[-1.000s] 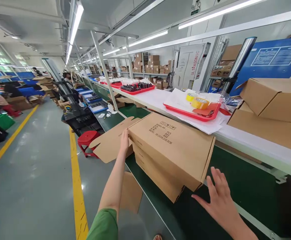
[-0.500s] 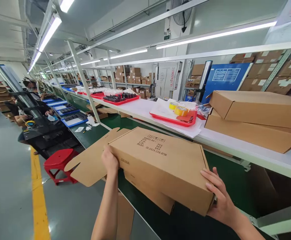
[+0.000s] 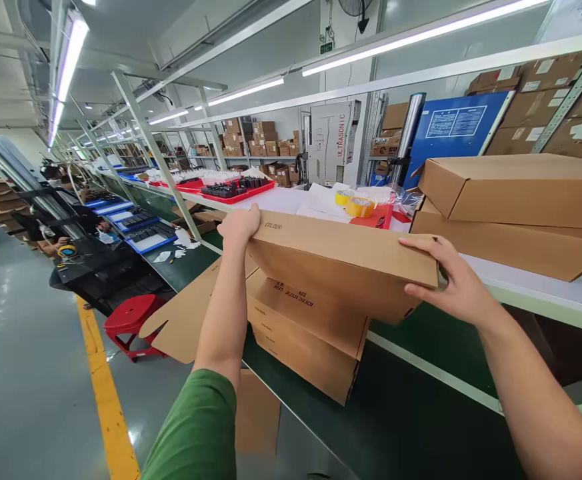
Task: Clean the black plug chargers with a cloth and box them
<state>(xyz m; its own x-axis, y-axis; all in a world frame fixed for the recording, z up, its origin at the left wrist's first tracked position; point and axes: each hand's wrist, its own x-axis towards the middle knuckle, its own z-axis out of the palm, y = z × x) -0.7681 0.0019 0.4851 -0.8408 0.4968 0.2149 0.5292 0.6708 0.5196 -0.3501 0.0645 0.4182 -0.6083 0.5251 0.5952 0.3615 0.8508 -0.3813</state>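
Observation:
Both my hands hold a flat cardboard box (image 3: 341,250), tilted so its long side marked "COLOUR:" faces up toward me. My left hand (image 3: 241,227) is wrapped round its left end. At the right end, my right hand (image 3: 445,280) grips the corner, thumb below and fingers on top. Beneath the held box, a stack of similar cardboard boxes (image 3: 303,340) stands on the dark green bench (image 3: 395,413), print showing on the top one. An unfolded cardboard sheet (image 3: 191,327) lies left of the stack, partly hidden by my left forearm.
Two closed cardboard boxes (image 3: 521,193) lie stacked on the white shelf (image 3: 521,273) at right. Yellow tape rolls (image 3: 361,207) sit mid-shelf near a red tray (image 3: 241,193) of black parts. A red stool (image 3: 133,320) stands on the floor at left; a person (image 3: 53,243) sits beyond.
My hands have lifted the box up and away from me, tipping its printed top out of sight. The printed top of the stack below now shows.

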